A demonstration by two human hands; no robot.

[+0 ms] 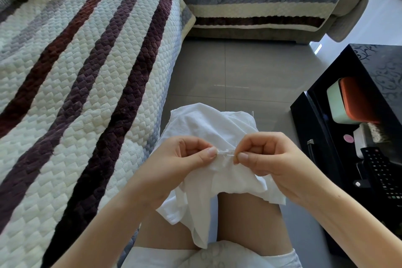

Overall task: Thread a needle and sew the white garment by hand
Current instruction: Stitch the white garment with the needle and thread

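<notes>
The needle [230,155] lies almost level, its long axis running left to right across the view. Its left end is in a bunched edge of the white garment [208,128] and its right end is hidden between fingertips. Only a short silver length shows, too small to tell the eye from the point.

The right hand [265,154] pinches that right end between thumb and forefinger, with the other fingers curled into the palm. The left hand [185,159] pinches the gathered fold of cloth just beside the needle's left end, thumb on top and fingers curled behind.

The garment hangs from both hands over the person's bare knees [245,213], with part spread forward toward the floor [228,67] and part drooping between the thighs.

To the left is a sofa [76,72] under a quilted cream cover with dark purple stripes, and a second section runs across the top of the view. On the right stands a black table [374,61]. A remote control [382,172] and an orange-and-green box [348,102] lie on its lower shelf.
</notes>
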